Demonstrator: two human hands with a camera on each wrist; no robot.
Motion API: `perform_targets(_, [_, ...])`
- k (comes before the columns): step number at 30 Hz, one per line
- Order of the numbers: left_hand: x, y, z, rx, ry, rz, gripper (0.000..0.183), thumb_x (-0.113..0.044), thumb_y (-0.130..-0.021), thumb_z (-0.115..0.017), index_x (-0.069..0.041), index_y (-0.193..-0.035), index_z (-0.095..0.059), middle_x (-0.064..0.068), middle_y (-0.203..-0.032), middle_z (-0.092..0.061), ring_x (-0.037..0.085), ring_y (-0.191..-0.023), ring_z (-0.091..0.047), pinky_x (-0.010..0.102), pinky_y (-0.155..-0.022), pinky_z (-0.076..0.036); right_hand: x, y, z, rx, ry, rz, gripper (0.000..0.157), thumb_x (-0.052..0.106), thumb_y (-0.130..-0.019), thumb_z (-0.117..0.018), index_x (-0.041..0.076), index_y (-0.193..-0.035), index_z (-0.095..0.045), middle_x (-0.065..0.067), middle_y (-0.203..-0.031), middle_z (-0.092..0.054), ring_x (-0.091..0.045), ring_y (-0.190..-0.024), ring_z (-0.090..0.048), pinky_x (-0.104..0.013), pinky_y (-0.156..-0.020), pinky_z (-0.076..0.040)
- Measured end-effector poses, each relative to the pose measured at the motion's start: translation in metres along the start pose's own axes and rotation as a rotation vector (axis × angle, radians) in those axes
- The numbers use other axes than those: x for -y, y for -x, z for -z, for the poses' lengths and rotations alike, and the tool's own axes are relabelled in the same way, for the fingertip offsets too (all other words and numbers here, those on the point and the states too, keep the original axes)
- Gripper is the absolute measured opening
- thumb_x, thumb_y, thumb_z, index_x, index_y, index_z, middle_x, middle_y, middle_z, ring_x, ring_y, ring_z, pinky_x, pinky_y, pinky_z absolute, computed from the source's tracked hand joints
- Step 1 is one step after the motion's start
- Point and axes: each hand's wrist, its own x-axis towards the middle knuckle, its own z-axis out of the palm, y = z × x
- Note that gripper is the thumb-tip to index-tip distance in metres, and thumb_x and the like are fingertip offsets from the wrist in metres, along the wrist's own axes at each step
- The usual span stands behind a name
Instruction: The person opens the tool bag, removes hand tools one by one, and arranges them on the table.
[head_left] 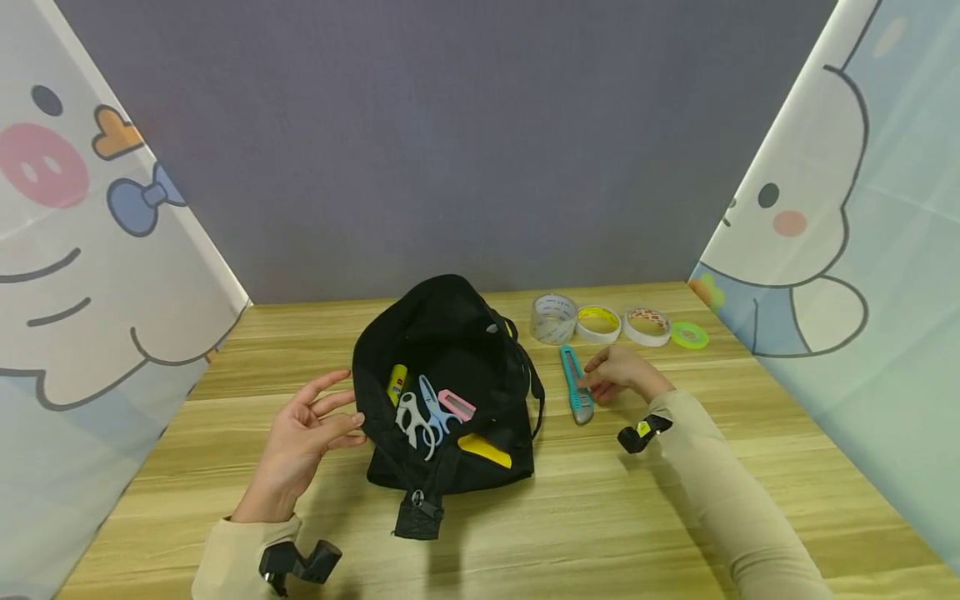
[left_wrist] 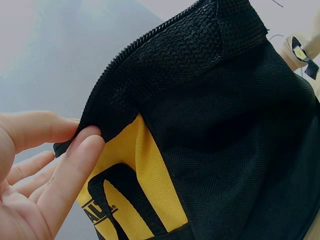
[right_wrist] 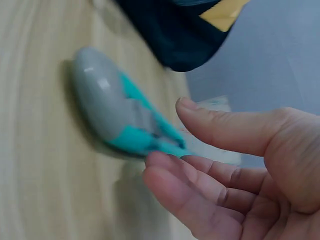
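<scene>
1. A teal-and-grey utility knife (head_left: 572, 377) is lying on the tabletop (head_left: 570, 517), just right of the bag, with its grey end pointing near and its teal end pointing far.
2. The right hand (head_left: 617, 372) is reaching over the knife's right edge; in the right wrist view its thumb and fingers are standing apart, gripping nothing. Whether the fingertips are touching the knife, I cannot tell.
3. The left hand (head_left: 306, 433) is pinching the left rim of a black zippered bag (head_left: 442, 346) between thumb and fingers; the left wrist view is showing a yellow panel (left_wrist: 159, 185) with black lettering and a black strap on its outside.
4. The bag is standing open left of the knife, its near flap (head_left: 418, 517) hanging toward the near side.
5. Inside, a yellow cylinder (head_left: 397, 383) is leaning at the left, light blue scissors (head_left: 431, 400) are overlapping a white scissors-like tool (head_left: 409, 410), a pink item (head_left: 457, 405) is lying to their right, and a yellow object (head_left: 485, 450) is resting at the near right.
6. Beyond the knife, four tape rolls are forming a row from left to right: a wide clear roll (head_left: 553, 332), a white roll with a yellow core (head_left: 598, 337), a white roll with red print inside (head_left: 647, 337) and a flat green roll (head_left: 690, 342).
7. A grey panel (head_left: 450, 150) is closing off the far side.
</scene>
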Motion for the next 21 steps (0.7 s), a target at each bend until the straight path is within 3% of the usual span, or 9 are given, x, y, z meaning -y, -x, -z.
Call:
perform_targets(7, [0.001, -0.001, -0.001, -0.008, 0.003, 0.005, 0.054, 0.018, -0.088, -0.06, -0.005, -0.136, -0.05, 0.0, -0.105, -0.073, 0.015, -0.078, -0.073, 0.033, -0.064, -0.062, 0.033, 0.008, 0.01, -0.031, -0.031, 0.095, 0.043, 0.004, -0.089, -0.072, -0.016, -0.123, -0.055, -0.02, -0.085, -0.069, -0.018, -0.066, -0.068, -0.042, -0.072, -0.062])
perform_targets(11, [0.001, -0.001, -0.001, -0.01, -0.002, 0.012, 0.054, 0.018, -0.088, -0.06, -0.012, -0.133, -0.055, 0.0, -0.105, -0.073, 0.015, -0.078, -0.073, 0.033, -0.064, -0.062, 0.06, 0.011, 0.011, -0.018, -0.079, 0.153, 0.044, 0.003, -0.089, -0.071, -0.015, -0.126, -0.054, -0.018, -0.086, -0.069, -0.021, -0.068, -0.069, -0.039, -0.071, -0.062])
perform_targets(15, [0.001, -0.001, -0.001, -0.008, -0.001, 0.009, 0.055, 0.019, -0.088, -0.06, -0.019, -0.128, -0.058, 0.0, -0.105, -0.073, 0.015, -0.078, -0.073, 0.033, -0.064, -0.062, 0.09, 0.013, 0.006, -0.014, -0.099, 0.223, 0.042, 0.002, -0.088, -0.072, -0.013, -0.124, -0.058, -0.017, -0.085, -0.07, -0.024, -0.07, -0.07, -0.034, -0.066, -0.062])
perform_targets(21, [0.002, -0.001, -0.001, -0.004, 0.001, -0.003, 0.054, 0.018, -0.089, -0.06, -0.014, -0.132, -0.055, 0.0, -0.106, -0.073, 0.014, -0.078, -0.073, 0.033, -0.064, -0.062, 0.138, 0.018, -0.011, 0.034, -0.128, 0.325, 0.038, -0.001, -0.085, -0.073, -0.011, -0.12, -0.063, -0.017, -0.083, -0.071, -0.025, -0.067, -0.069, -0.038, -0.065, -0.062])
